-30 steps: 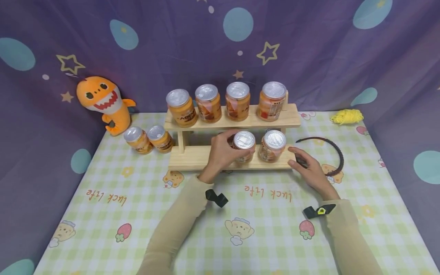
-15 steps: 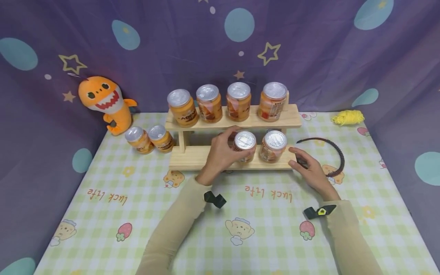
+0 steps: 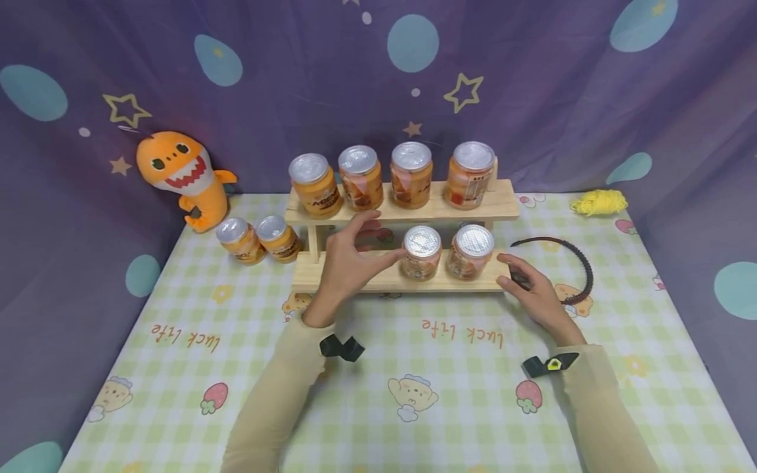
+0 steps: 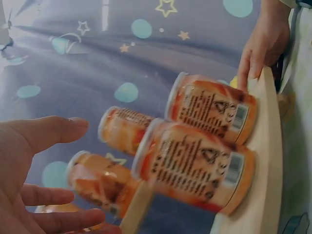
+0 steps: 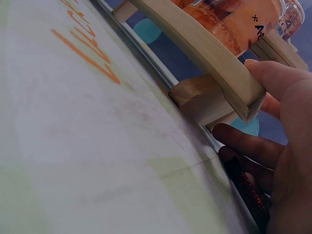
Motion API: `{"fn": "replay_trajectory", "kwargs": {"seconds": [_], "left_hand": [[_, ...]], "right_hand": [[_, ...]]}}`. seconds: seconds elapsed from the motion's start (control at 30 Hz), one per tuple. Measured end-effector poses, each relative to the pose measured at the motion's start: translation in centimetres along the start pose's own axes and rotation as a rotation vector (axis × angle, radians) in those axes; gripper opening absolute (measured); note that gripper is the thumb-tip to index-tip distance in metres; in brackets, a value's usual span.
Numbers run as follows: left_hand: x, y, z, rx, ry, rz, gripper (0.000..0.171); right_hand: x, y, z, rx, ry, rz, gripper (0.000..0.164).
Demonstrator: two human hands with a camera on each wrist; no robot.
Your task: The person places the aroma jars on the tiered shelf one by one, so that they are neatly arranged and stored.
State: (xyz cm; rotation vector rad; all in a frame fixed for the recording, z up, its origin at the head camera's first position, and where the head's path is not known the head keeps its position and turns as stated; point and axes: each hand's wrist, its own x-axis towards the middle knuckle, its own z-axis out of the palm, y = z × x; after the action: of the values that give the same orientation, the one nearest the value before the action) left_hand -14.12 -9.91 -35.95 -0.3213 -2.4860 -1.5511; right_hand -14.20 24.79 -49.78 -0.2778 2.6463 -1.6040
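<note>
A two-tier wooden rack (image 3: 306, 274) stands mid-table. Two silver-lidded jars with orange contents, a left jar (image 3: 422, 264) and a right jar (image 3: 470, 261), stand upright on its lower board. My left hand (image 3: 350, 261) is beside the left jar with fingers spread, its thumb tip right at the jar's edge in the head view. Nothing lies between its fingers in the left wrist view. At the lower board's right end, my right hand (image 3: 537, 292) grips the wood between thumb and fingers; its lower fingers curl below the board in the right wrist view.
Several matching jars (image 3: 411, 184) line the upper board. Two more jars (image 3: 278, 243) stand on the tablecloth left of the rack, near an orange shark plush (image 3: 207, 203). A dark braided headband (image 3: 585, 266) lies beside my right hand, with yellow yarn (image 3: 599, 202) behind.
My left hand has let go of the left jar and moved left, its fingers spreading. The jar stays on the lower board. My right hand keeps its place at the board's end.
</note>
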Motion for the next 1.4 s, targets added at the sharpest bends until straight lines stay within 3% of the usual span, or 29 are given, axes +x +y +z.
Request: {"fn": "replay_trajectory", "kwargs": {"seconds": [0.17, 0.4, 0.57, 0.87, 1.13, 1.4], "left_hand": [[-0.7, -0.2, -2.1, 0.038, 0.054, 0.011, 0.069], [-1.8, -1.2, -5.0, 0.011, 0.121, -0.052, 0.065], [-2.6, -2.1, -6.9, 0.043, 0.184, -0.084, 0.063], [-3.4, -3.7, -11.3, 0.085, 0.378, -0.125, 0.056], [-3.2, -6.2, -15.3, 0.162, 0.541, -0.256, 0.057], [-2.6, -9.0, -17.6, 0.199, 0.604, -0.370, 0.056]], "right_hand": [[0.0, 0.0, 0.1, 0.025, -0.005, 0.001, 0.048], [0.0, 0.0, 0.0, 0.021, -0.002, -0.001, 0.047], [0.0, 0.0, 0.0, 0.017, -0.005, 0.007, 0.048], [0.1, 0.1, 0.0, 0.011, -0.009, 0.011, 0.048], [0.1, 0.2, 0.0, 0.000, -0.008, 0.011, 0.049], [0.1, 0.1, 0.0, 0.012, -0.008, 0.011, 0.048]]}}
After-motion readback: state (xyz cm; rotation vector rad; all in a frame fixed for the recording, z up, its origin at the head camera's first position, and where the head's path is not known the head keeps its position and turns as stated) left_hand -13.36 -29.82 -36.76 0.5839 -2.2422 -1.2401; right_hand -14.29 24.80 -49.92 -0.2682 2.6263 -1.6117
